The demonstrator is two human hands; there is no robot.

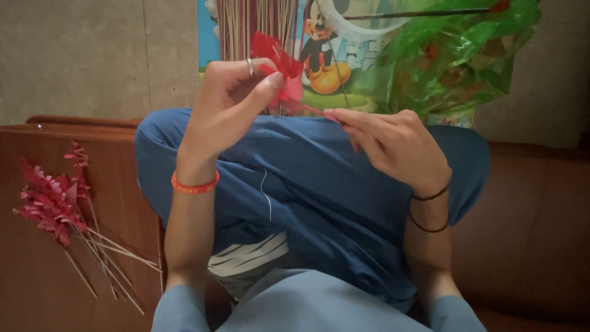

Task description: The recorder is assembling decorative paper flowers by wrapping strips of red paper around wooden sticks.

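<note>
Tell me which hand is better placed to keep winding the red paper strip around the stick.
Right, probably. The right hand pinches the free end of the red paper strip, pulled taut, so it can guide it. The left hand grips the wrapped red fringe, suited to anchoring.

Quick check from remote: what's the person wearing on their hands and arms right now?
Left hand: silver ring on one finger, orange wristband. Right hand: two thin black bands at the wrist. Both forearms are bare, with light blue sleeves starting near the elbows.
</note>
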